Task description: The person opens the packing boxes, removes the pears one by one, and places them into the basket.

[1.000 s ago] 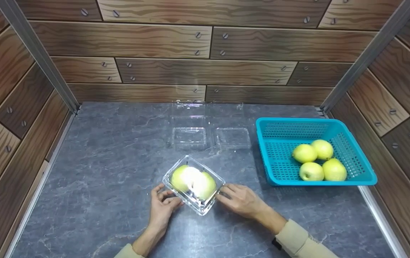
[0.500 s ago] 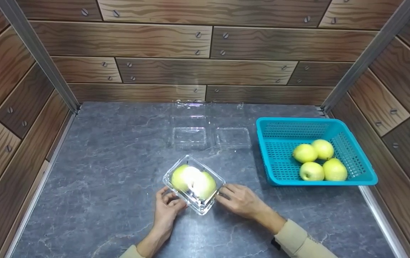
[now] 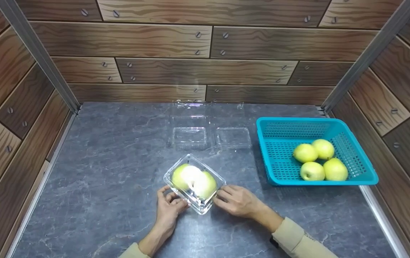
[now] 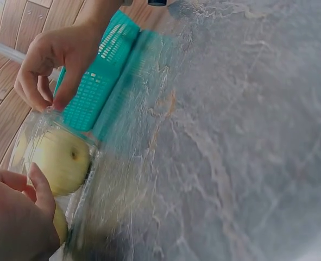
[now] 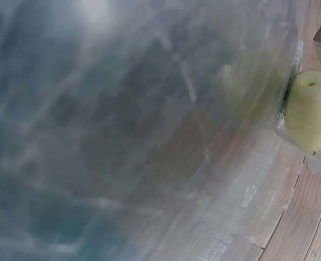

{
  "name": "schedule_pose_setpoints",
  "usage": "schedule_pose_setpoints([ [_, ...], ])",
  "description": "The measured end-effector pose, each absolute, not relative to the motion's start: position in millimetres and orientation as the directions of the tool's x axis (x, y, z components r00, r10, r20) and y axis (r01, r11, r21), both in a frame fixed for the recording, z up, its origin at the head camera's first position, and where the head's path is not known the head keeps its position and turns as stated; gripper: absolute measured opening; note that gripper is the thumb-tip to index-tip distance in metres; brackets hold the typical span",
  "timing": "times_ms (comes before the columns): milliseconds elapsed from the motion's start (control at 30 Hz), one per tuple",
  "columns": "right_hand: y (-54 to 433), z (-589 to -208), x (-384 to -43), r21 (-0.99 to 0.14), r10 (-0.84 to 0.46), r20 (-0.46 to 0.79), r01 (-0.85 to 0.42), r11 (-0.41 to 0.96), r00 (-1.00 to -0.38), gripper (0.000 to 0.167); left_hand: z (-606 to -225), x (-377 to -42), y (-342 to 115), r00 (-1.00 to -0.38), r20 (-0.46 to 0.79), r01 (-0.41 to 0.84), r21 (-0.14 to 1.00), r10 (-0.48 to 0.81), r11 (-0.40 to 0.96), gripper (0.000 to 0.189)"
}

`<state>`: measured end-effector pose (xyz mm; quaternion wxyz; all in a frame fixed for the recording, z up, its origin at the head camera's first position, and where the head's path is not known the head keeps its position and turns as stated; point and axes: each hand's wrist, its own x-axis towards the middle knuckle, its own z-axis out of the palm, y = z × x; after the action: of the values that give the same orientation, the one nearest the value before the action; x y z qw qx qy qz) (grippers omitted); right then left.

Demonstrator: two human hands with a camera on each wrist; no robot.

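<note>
A clear plastic clamshell container (image 3: 202, 209) sits turned cornerwise at the table's front middle, holding yellow-green apples (image 3: 179, 178) partly hidden by glare. My left hand (image 3: 168, 210) grips its near-left side, with the thumb (image 4: 39, 182) against the wall in the left wrist view. At the right corner my right hand (image 3: 239, 202) pinches the rim between thumb and curled fingers. An apple (image 5: 309, 111) shows through the plastic in the right wrist view, where only a fingertip of the right hand enters at the edge.
A teal perforated basket (image 3: 267, 172) with several yellow-green apples (image 3: 312, 171) stands on the right. More clear plastic containers (image 3: 232, 138) lie behind, toward the back of the grey marbled table (image 3: 101, 172). Wood-patterned walls (image 3: 162, 71) enclose the back and sides.
My left hand has slid a little right, closer along the container's near side. The container and the right hand have barely shifted.
</note>
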<state>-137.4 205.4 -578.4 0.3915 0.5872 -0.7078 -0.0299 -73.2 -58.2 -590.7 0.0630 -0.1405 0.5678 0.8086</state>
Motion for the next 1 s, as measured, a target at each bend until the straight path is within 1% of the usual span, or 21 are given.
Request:
schedule_pose_setpoints([
  [100,203.0,-579.0,-139.2,0.506,-0.846,0.533,-0.811,0.293,0.027,0.027,-590.6,-73.3,-57.1,-0.954,-0.295,-0.258,0.898,-0.054,-0.357,0.087],
  [333,197.4,-578.5,-145.4,0.572,-0.85,0.516,-0.782,0.247,0.109,0.026,-591.2,-74.6,-54.4,-0.955,-0.289,-0.247,0.892,-0.059,-0.378,0.087],
  [567,191.8,-577.7,-151.8,0.586,-0.827,0.531,-0.785,0.199,0.186,0.024,-591.9,-77.6,-53.1,-0.961,-0.269,-0.221,0.893,-0.07,-0.392,0.086],
  [767,189.4,-579.6,-150.1,0.61,-0.805,0.548,-0.767,0.199,0.226,0.025,-591.6,-77.9,-53.0,-0.958,-0.277,-0.226,0.891,-0.076,-0.394,0.084],
  [1000,187.7,-579.2,-145.1,0.637,-0.818,0.53,-0.742,0.211,0.222,0.027,-592.7,-76.9,-52.0,-0.958,-0.272,-0.227,0.909,-0.086,-0.349,0.084],
])
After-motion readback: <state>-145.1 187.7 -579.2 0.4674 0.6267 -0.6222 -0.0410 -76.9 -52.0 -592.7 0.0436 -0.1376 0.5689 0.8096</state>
